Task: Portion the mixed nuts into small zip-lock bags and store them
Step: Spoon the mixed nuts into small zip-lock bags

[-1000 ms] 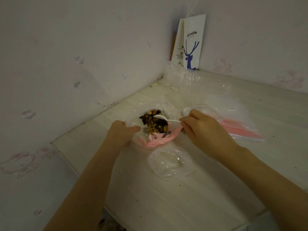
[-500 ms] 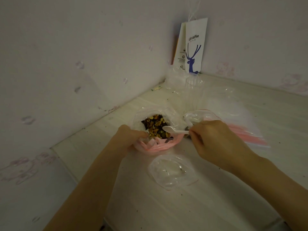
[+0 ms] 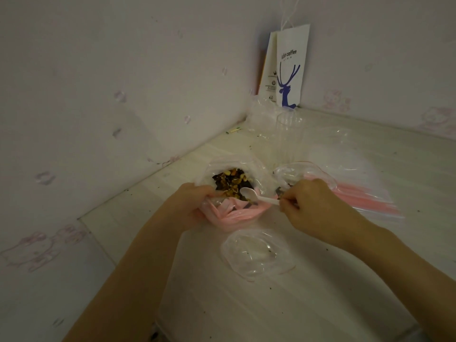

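Observation:
A pink-rimmed plastic bag of mixed nuts stands open at the middle of the table. My left hand grips the bag's left edge and holds its mouth open. My right hand pinches the handle of a white plastic spoon, whose bowl lies over the nuts at the bag's mouth. A small clear zip-lock bag with a few nuts in it sits just behind my right hand. Another small clear bag lies open on the table in front of the nut bag.
A pile of flat pink-strip zip-lock bags lies to the right. Clear plastic cups and wrapping stand near the corner, below a white coffee paper bag leaning on the wall. Walls close in on the left and behind. The table edge runs at the left.
The spoon's bowl has moved from the far side of the nuts to the near side of the bag's mouth. My left hand keeps its grip on the bag.

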